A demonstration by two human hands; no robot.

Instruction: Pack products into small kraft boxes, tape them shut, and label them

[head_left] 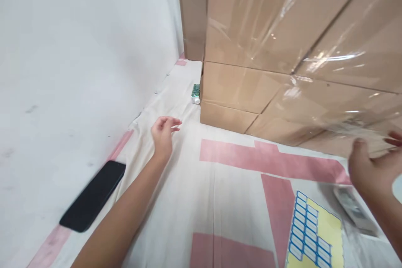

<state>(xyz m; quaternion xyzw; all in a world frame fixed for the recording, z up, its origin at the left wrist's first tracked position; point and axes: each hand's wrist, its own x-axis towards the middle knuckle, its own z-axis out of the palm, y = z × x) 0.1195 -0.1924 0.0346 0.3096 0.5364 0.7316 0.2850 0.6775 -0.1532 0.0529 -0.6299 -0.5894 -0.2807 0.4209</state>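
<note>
My left hand (163, 134) hovers over the white and pink cloth, left of the stacked boxes. Its fingers are loosely bent and apart, with nothing between them. Just beyond them, against the boxes' lower left corner, lies a small green and white carton (195, 92) with a white cap. At the right edge my right hand (375, 167), cut off by the frame, is spread in front of the cardboard boxes (232, 86). Its thumb stands away from the fingers and it holds nothing visible. Clear shiny plastic wrap (339, 56) covers the boxes.
A black phone (93, 197) lies by the white wall (69, 71) at left. On the cloth (232, 201) at lower right are a yellow sheet of blue-edged labels (309, 234) and a blurred pale flat object (354, 209). A cardboard flap (193, 19) juts out at the back.
</note>
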